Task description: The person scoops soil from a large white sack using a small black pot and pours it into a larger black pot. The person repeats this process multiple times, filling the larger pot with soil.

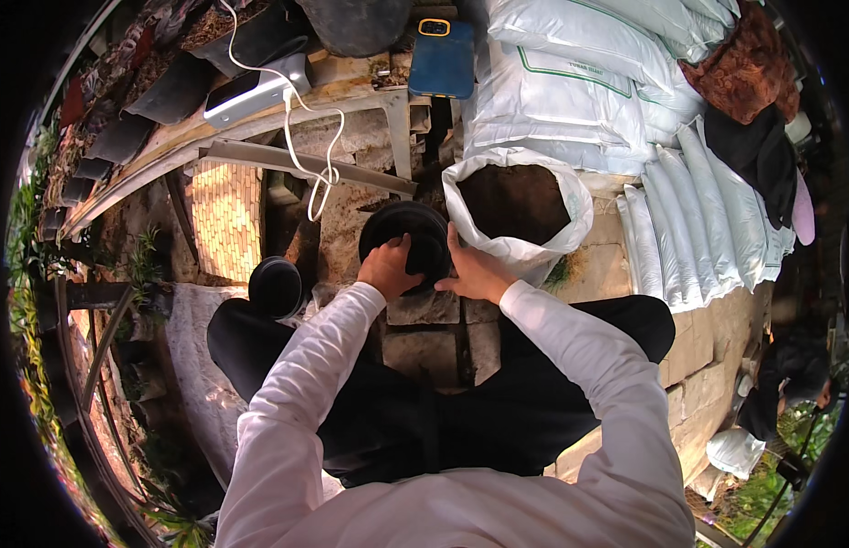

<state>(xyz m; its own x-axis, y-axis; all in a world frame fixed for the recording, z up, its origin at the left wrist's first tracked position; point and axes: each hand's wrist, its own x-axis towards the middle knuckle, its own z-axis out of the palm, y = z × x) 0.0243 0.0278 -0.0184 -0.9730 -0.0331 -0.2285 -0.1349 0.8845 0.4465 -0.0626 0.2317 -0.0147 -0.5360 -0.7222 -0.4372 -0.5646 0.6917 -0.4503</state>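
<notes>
A round black plastic pot (374,222) stands on the paving between my knees, its dark inside facing up. A second dark round shape shows inside it, perhaps another pot. Over the left and near side of the rim lies my left hand (391,267), with its fingers and thumb reaching into the pot. On the opposite side my right hand (478,272) is at the rim, thumb and fingers spread; how firmly it holds is unclear. Just right of the pot is an open white sack (568,236) of dark soil (513,202), close to my right fingers.
A smaller black pot (277,288) sits by my left knee. Full white sacks (561,103) are stacked ahead, with more (698,219) leaning at right. A blue phone (441,61) and a grey-white device (260,89) with a white cable (328,175) lie ahead. Another person (794,377) is at far right.
</notes>
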